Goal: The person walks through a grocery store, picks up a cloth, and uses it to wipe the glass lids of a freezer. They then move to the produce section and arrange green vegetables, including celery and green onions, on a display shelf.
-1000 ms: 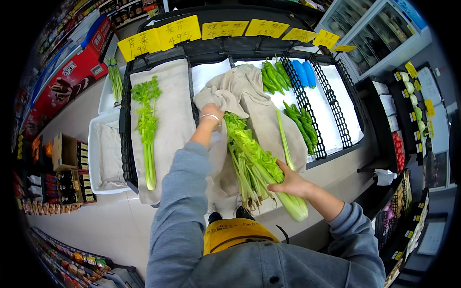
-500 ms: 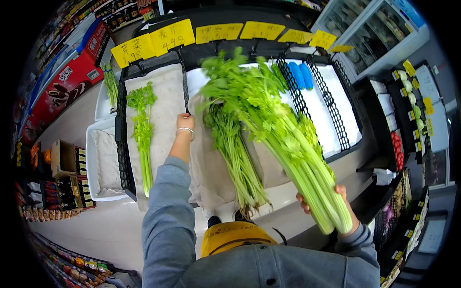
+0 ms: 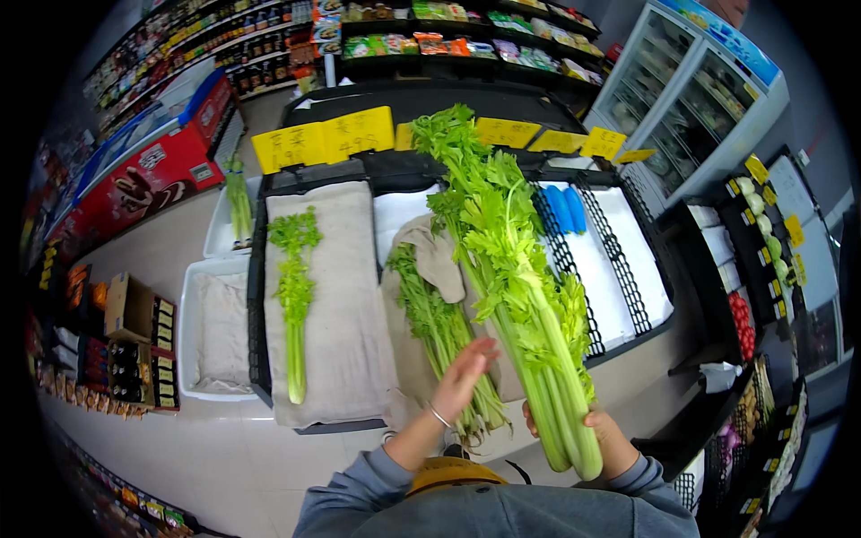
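Right hand [image 3: 610, 439] clasps the celery bunch [image 3: 516, 278] at its base; left hand [image 3: 462, 372], open and empty, should steady the stalks above the cloth [image 3: 336, 296].

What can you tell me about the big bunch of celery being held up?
The big celery bunch is long, with pale green ribbed stalks at the base and bright leafy tops. It looks fresh and stands nearly upright, leaning a little, leaves toward the yellow price signs. The right hand grips its base from below; the left hand is open beside the stalks, at or near them. It is raised over the cloth-lined display bin, above a smaller bunch.
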`<state>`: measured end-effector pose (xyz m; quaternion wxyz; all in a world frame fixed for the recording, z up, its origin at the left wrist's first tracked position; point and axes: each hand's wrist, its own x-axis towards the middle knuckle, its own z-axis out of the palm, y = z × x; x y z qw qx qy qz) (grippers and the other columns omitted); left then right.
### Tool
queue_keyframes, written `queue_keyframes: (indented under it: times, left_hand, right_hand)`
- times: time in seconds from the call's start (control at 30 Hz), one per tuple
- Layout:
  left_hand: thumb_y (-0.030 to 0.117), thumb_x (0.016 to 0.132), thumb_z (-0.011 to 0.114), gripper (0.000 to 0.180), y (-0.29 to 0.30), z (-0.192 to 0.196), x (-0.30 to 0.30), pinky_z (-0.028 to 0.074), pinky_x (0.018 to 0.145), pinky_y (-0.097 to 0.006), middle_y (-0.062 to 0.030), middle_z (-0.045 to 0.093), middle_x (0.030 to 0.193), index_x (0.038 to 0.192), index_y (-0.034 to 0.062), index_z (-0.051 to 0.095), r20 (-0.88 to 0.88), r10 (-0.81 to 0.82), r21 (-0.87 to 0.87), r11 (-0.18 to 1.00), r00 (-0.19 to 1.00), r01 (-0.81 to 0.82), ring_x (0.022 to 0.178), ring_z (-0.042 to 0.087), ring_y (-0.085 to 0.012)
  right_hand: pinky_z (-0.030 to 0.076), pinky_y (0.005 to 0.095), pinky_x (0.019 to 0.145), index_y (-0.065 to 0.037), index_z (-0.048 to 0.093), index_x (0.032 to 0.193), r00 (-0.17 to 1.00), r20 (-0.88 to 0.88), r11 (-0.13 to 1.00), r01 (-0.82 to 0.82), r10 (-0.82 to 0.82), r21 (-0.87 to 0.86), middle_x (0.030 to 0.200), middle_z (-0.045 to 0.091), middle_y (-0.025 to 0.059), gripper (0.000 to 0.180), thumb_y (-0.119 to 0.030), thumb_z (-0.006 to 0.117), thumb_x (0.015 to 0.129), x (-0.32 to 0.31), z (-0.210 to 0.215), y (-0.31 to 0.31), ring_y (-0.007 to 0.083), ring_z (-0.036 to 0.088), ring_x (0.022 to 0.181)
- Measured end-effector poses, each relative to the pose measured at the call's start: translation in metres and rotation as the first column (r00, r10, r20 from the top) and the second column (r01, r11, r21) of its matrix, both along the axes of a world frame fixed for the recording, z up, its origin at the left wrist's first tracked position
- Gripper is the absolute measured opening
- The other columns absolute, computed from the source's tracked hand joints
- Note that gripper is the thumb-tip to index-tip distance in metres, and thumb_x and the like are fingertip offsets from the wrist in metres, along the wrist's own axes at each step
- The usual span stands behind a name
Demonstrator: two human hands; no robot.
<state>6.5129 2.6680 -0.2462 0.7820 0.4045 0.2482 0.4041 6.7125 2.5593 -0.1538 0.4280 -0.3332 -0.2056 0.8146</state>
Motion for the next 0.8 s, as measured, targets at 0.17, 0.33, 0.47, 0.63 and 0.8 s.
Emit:
queue_keyframes:
  times: [0.17,0.33,0.47,0.63,0.8]
  left_hand:
    - [0.016,0.093,0.049,0.061,-0.021,0.014,-0.038,0.026,0.105,-0.035,-0.0153,0.030,0.140,0.139,-0.0052,0.015,0.090,0.210,0.037,0.976,0.974,-0.214,0.127,0.034,-0.0230]
    - [0.021,0.090,0.054,0.047,-0.008,0.014,-0.102,0.037,0.095,-0.031,-0.0101,0.050,0.121,0.129,-0.0008,0.036,-0.106,0.398,-0.038,0.914,0.911,-0.404,0.110,0.048,-0.0181]
    - [0.017,0.088,0.058,0.036,0.021,-0.002,-0.154,0.045,0.085,-0.030,-0.0078,0.058,0.108,0.117,0.0005,0.047,-0.169,0.495,-0.138,0.844,0.852,-0.518,0.097,0.056,-0.0167]
    - [0.031,0.091,0.049,0.043,0.066,-0.057,-0.230,0.046,0.089,-0.038,-0.0115,0.057,0.113,0.123,0.0021,0.045,0.130,0.331,-0.355,0.896,0.935,-0.267,0.103,0.056,-0.0237]
    - [0.047,0.092,0.040,0.055,0.063,-0.130,-0.265,0.042,0.094,-0.043,-0.0146,0.053,0.122,0.127,0.0042,0.044,0.316,0.371,-0.640,0.763,0.873,-0.093,0.110,0.053,-0.0301]
  right_hand:
    - [0.037,0.0359,0.097,0.002,0.025,0.137,0.854,0.509,0.935,-0.262,0.110,0.238,0.130,0.040,0.0201,0.092,-0.029,0.075,0.066,-0.045,-0.039,0.035,0.0262,0.044,0.118]
    - [0.031,0.0360,0.103,0.002,0.017,0.139,0.601,0.796,0.853,-0.378,-0.070,0.361,0.132,0.037,0.0220,0.097,-0.023,0.076,0.067,-0.153,-0.068,0.071,0.0283,0.036,0.125]
    - [0.032,0.0337,0.101,0.002,0.010,0.140,0.563,0.784,0.777,-0.359,-0.262,0.517,0.131,0.038,0.0196,0.103,-0.020,0.077,0.065,-0.229,-0.109,0.096,0.0265,0.039,0.122]
    - [0.037,0.0320,0.096,-0.005,0.004,0.143,0.832,0.552,0.964,-0.106,-0.049,0.245,0.126,0.042,0.0194,0.090,-0.029,0.066,0.081,-0.273,-0.117,0.131,0.0239,0.046,0.114]
    - [0.048,0.0366,0.084,0.000,0.045,0.123,0.977,0.064,0.885,-0.156,0.204,-0.438,0.111,0.057,0.0139,0.050,-0.027,0.062,0.085,-0.289,-0.185,0.151,0.0253,0.058,0.099]
